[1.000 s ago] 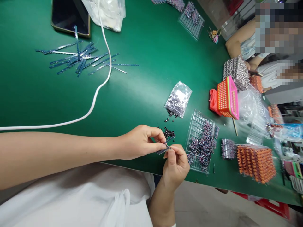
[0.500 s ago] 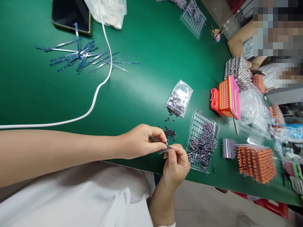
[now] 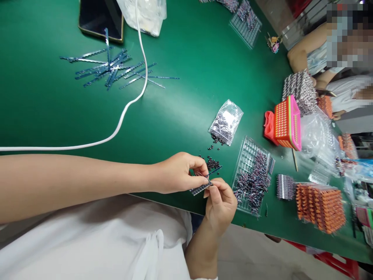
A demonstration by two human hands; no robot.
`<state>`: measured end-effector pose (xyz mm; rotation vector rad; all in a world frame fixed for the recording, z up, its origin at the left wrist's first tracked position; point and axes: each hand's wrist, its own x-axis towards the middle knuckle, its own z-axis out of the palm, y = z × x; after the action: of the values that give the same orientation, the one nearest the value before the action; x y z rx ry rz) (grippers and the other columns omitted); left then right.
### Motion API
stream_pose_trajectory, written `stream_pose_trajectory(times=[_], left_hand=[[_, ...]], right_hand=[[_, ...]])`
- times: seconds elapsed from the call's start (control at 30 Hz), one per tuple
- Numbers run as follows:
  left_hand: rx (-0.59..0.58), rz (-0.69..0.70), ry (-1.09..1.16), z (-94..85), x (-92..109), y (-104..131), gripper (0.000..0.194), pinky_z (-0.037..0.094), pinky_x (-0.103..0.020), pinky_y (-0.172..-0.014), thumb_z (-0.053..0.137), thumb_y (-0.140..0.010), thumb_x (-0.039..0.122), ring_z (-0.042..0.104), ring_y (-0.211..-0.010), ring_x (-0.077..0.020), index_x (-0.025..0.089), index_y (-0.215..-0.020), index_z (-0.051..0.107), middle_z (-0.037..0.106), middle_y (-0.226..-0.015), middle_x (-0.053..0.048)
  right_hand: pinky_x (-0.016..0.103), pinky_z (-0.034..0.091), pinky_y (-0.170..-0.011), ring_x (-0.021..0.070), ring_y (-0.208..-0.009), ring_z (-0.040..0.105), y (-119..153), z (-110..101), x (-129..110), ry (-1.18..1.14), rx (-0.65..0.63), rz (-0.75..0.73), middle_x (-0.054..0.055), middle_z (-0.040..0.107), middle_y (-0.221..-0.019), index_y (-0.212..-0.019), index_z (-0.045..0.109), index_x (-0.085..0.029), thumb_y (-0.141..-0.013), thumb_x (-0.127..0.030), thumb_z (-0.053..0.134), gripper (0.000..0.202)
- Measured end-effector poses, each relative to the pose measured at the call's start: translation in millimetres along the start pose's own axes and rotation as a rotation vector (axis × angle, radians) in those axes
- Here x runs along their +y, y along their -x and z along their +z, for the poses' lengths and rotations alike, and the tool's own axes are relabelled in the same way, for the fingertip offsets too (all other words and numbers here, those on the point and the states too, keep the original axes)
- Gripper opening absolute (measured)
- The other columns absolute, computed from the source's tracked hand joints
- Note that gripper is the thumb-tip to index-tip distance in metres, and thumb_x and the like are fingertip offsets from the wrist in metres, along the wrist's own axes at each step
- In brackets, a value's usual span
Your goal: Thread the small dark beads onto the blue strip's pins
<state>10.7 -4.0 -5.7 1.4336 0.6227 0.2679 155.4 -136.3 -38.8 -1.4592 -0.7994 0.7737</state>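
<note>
My left hand (image 3: 183, 173) pinches a narrow dark strip with a ribbed pattern (image 3: 200, 189) between thumb and fingers. A thin blue strip (image 3: 214, 171) sticks out past the same fingertips. Close against them, my right hand (image 3: 220, 200) is closed, thumb and forefinger pinched at the patterned strip's end; whatever small thing they grip is hidden. Just beyond the fingers lies a loose heap of small dark beads (image 3: 213, 163). Behind it rests a clear plastic bag of beads (image 3: 226, 121), more of them spilled at its mouth.
Right of my hands, a clear tray (image 3: 240, 155) holds many thin dark-and-pink pieces. Farther right are stacked orange pieces (image 3: 319, 208) and an orange-pink basket (image 3: 287, 122). Blue notched strips (image 3: 113, 68), a white cable (image 3: 125, 111) and a phone (image 3: 100, 17) lie left. A co-worker (image 3: 309, 50) sits far right.
The whole view has shifted, so the table's things appear farther right. More of the patterned strip shows below my left thumb. Both hands keep their pinch close together.
</note>
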Motion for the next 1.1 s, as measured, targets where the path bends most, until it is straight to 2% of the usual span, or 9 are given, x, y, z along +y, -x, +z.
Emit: stream_pose_trajectory(times=[0.5,1.1], left_hand=[[-0.029,0.017,0.008,-2.1,1.1,0.0,0.010,0.044,-0.021,-0.063,0.065,-0.079,0.027,0.058,-0.061,-0.0100,0.018,-0.076,0.066,0.068,-0.075,0.003],[-0.035,0.013,0.030,-1.1,0.7,0.9,0.013,0.042,-0.020,-0.059,0.064,-0.081,0.029,0.054,-0.056,-0.0081,0.016,-0.078,0.066,0.070,-0.075,0.001]], right_hand=[[0.020,0.040,-0.042,0.0072,-0.050,0.051,-2.3,1.5,-1.6,0.060,0.031,0.000,-0.002,0.057,-0.068,-0.075,0.065,-0.018,-0.080,-0.032,0.071,0.016],[0.018,0.040,-0.043,0.0069,-0.051,0.054,-1.9,3.3,-1.5,-0.090,0.028,-0.001,-0.002,0.060,-0.068,-0.078,0.072,-0.020,-0.080,-0.026,0.073,0.007]])
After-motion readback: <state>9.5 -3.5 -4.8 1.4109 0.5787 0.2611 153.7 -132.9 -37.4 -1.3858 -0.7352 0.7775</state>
